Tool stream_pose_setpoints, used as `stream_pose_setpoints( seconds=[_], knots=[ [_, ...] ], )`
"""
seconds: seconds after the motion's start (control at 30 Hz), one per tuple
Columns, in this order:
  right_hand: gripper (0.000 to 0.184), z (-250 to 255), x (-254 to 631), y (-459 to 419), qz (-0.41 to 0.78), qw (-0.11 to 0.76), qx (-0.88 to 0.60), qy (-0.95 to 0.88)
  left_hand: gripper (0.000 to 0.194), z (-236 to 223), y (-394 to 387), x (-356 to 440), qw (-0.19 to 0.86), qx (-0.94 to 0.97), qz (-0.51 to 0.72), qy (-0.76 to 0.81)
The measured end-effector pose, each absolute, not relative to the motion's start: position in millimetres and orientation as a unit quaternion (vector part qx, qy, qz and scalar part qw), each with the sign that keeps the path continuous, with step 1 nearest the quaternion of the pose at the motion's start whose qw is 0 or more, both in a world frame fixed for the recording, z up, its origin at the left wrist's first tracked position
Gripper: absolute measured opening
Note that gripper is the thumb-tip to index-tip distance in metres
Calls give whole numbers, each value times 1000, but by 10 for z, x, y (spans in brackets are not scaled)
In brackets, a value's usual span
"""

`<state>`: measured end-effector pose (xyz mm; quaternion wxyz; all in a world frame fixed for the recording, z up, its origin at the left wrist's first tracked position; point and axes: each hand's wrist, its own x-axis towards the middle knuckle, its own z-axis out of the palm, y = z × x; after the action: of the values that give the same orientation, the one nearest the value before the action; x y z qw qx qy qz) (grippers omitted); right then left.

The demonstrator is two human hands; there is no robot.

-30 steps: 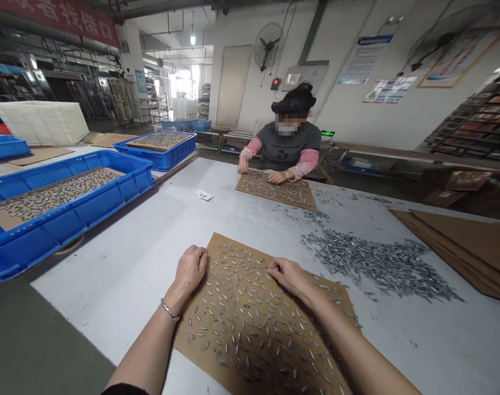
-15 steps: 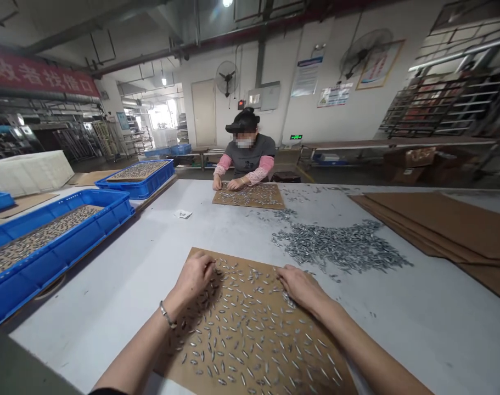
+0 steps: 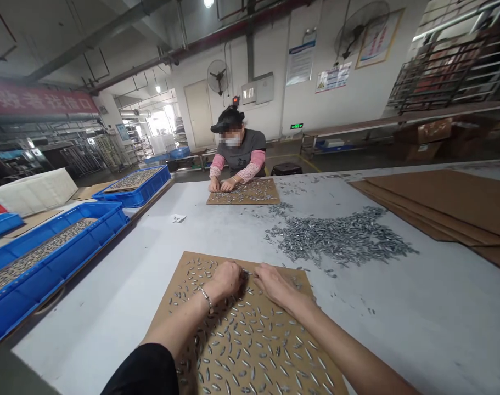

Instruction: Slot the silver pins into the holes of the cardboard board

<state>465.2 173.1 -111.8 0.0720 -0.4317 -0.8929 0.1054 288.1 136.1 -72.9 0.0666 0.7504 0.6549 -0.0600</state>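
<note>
Small spindle-shaped metal pieces lie spread in a single layer over a brown cardboard sheet. My left hand, with a bracelet at the wrist, is over the upper middle of the sheet, its fingers curled down at the pieces. Close to its right, my right hand bends over the sheet's upper part with its fingers drawn together. The fingertips of both hands are largely hidden, so what they pinch does not show clearly.
A heap of the same metal pieces lies on the white table. Cardboard sheets are stacked at right. Blue crates stand at left. Opposite, a co-worker bends over another covered cardboard sheet.
My left hand has moved right from the sheet's upper left to its upper middle. My right hand has shifted slightly left, so the hands are now close together.
</note>
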Motion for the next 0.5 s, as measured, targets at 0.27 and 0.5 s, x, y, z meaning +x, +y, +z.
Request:
stream_pose_setpoints(
  seconds=[0.27,0.5],
  knots=[
    [21,-1072,4549,1723,84,48,-416,-904,27,-785,1348,2923,52,744,-84,661],
    [33,-1100,4486,1647,48,37,-371,-927,26,-856,1333,2957,47,729,-75,678]
  ],
)
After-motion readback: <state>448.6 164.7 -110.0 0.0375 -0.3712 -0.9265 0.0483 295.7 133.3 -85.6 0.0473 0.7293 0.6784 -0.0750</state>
